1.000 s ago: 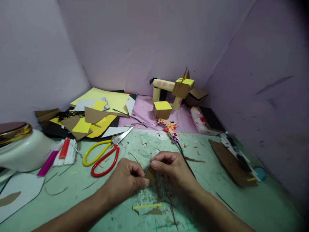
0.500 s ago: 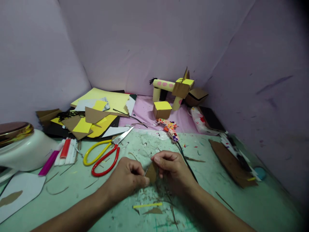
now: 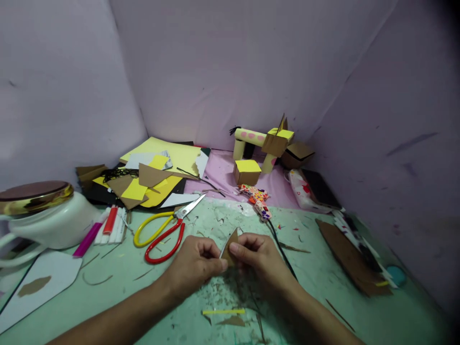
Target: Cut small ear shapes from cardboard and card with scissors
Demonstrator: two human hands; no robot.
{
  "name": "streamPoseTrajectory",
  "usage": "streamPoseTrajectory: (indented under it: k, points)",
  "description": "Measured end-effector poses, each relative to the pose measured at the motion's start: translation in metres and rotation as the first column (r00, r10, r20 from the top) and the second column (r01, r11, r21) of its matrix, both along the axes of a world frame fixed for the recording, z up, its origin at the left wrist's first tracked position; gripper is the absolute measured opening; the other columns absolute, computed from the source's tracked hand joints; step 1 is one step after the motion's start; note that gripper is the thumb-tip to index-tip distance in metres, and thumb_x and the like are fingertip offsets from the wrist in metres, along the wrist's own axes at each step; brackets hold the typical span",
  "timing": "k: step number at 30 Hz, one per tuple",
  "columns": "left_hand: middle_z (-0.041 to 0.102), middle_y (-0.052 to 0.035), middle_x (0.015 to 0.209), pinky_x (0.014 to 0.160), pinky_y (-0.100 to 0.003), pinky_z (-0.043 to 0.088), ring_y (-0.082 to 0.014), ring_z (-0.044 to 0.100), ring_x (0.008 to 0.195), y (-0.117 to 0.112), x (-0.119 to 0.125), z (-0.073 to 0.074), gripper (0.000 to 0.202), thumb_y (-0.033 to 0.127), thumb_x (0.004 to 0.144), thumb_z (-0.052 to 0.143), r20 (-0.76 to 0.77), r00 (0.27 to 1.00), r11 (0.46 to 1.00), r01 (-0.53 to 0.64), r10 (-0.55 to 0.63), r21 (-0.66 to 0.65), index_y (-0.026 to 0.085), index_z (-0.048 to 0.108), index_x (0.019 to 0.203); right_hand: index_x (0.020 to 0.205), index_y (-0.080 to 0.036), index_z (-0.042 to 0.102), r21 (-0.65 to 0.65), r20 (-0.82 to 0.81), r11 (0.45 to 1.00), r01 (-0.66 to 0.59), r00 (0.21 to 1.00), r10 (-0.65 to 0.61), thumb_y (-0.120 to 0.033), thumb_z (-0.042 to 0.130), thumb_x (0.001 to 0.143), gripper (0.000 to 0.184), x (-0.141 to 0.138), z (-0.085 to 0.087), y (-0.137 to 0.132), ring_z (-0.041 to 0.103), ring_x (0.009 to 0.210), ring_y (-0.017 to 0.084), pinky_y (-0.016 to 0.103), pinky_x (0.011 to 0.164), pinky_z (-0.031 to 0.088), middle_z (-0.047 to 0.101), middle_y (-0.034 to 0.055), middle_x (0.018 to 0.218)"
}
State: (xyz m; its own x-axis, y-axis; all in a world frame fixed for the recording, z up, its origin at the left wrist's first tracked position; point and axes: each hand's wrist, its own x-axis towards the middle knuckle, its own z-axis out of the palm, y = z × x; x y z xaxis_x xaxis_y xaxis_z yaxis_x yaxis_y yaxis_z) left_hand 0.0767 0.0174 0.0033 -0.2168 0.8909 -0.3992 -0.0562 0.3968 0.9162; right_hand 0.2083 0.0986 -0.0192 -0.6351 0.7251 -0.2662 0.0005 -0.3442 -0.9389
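Both my hands meet at the front middle of the green cutting mat (image 3: 108, 297). My left hand (image 3: 194, 266) and my right hand (image 3: 257, 261) are closed, each pinching one side of a small pointed piece of brown cardboard (image 3: 231, 243) that stands up between the fingertips. Just to the left of my hands lie scissors (image 3: 163, 229) with one yellow and one red handle, blades pointing up and right. A thin yellow strip (image 3: 223, 312) and a brown scrap (image 3: 230, 321) lie on the mat in front of my wrists.
A white pot with a gold-rimmed lid (image 3: 39, 211) sits far left, markers (image 3: 104, 225) beside it. Yellow and brown card sheets (image 3: 151, 172) pile at back left. A cardboard animal model (image 3: 264, 143) and yellow-topped cube (image 3: 247, 171) stand at the back. Brown card (image 3: 348, 256) lies right.
The cardboard piece has been turned up, so its point now sticks up between my fingers. The camera has tipped, shifting the scene down and right.
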Motion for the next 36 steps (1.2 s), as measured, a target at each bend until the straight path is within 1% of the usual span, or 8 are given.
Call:
streamPoseTrajectory:
  k: [7,12,16,21,26,29,32,36]
  points:
    - [0.044,0.0078,0.044,0.038,-0.019,0.024,-0.0045,0.034,0.037,0.0,-0.002,0.002,0.016,0.024,0.054,0.059,0.069,0.994,0.996,0.075,-0.079,0.054,0.013,0.06,0.064,0.054,-0.014,0.06,-0.039,-0.084,0.997,0.063,0.994,-0.066,-0.036,0.078,0.058,0.029,0.0,-0.005,0.005,0.041,0.037,0.006,0.019,0.038,0.032,0.051,-0.0037,0.042]
    - [0.044,0.0073,0.042,0.037,-0.02,0.024,-0.0054,0.035,0.035,0.001,-0.004,-0.004,0.014,0.028,0.058,0.06,0.053,0.996,0.996,0.069,-0.072,0.06,0.015,0.058,0.06,0.055,-0.014,0.06,0.007,-0.047,0.999,0.042,0.998,-0.041,-0.038,0.076,0.06,0.029,0.001,-0.007,0.004,0.042,0.038,0.007,0.02,0.04,0.032,0.051,-0.0031,0.043]
    - [0.047,0.0055,0.042,0.037,-0.019,0.023,-0.0049,0.035,0.035,0.0,-0.003,-0.006,0.021,0.033,0.059,0.06,0.03,0.998,0.994,-0.063,0.061,0.085,0.016,0.052,0.052,0.055,-0.013,0.06,0.079,0.009,0.997,-0.01,1.0,0.009,-0.04,0.071,0.066,0.031,0.002,-0.005,0.005,0.042,0.041,0.008,0.021,0.043,0.031,0.052,-0.0017,0.045]
    - [0.043,0.0076,0.035,0.036,-0.018,0.02,-0.0042,0.031,0.032,0.0,-0.006,-0.005,0.022,0.034,0.059,0.061,0.053,0.97,0.968,-0.241,0.238,0.072,0.017,0.051,0.05,0.053,-0.015,0.056,0.103,0.081,0.987,0.121,0.988,-0.129,-0.04,0.069,0.065,0.031,0.002,-0.001,0.011,0.039,0.039,0.007,0.021,0.042,0.026,0.05,-0.0031,0.041]
    - [0.049,0.0053,0.043,0.036,-0.018,0.021,-0.0039,0.034,0.034,0.001,-0.009,-0.007,0.023,0.035,0.06,0.062,0.078,0.954,0.949,-0.297,0.29,0.103,0.015,0.052,0.053,0.053,-0.015,0.056,0.102,0.063,0.982,0.161,0.984,-0.168,-0.04,0.07,0.062,0.03,0.001,0.0,0.016,0.036,0.037,0.007,0.021,0.041,0.024,0.046,-0.0046,0.039]
    - [0.048,0.0054,0.043,0.036,-0.018,0.021,-0.0041,0.033,0.033,0.001,-0.011,-0.01,0.024,0.035,0.063,0.061,0.083,0.962,0.96,-0.268,0.261,0.086,0.016,0.051,0.053,0.071,-0.013,0.065,0.126,0.012,0.972,0.199,0.979,-0.202,-0.037,0.071,0.062,0.027,0.0,0.0,0.016,0.039,0.04,0.008,0.021,0.042,0.028,0.048,-0.005,0.043]
    - [0.042,0.0068,0.037,0.036,-0.019,0.018,-0.0046,0.029,0.032,0.002,-0.012,-0.013,0.025,0.036,0.066,0.058,0.068,0.968,0.969,-0.245,0.242,0.038,0.017,0.051,0.053,0.093,-0.013,0.067,0.103,-0.026,0.966,0.237,0.971,-0.236,-0.037,0.074,0.06,0.041,-0.001,0.0,0.015,0.04,0.042,0.009,0.021,0.043,0.031,0.05,-0.0052,0.049]
    - [0.037,0.0075,0.032,0.036,-0.019,0.016,-0.0045,0.025,0.031,0.004,-0.012,-0.014,0.028,0.038,0.068,0.054,0.044,0.973,0.974,-0.226,0.226,-0.006,0.017,0.05,0.051,0.095,-0.013,0.068,0.081,-0.011,0.969,0.232,0.973,-0.232,-0.037,0.076,0.057,0.046,-0.001,-0.002,0.016,0.048,0.052,0.012,0.022,0.046,0.039,0.058,-0.0001,0.061]
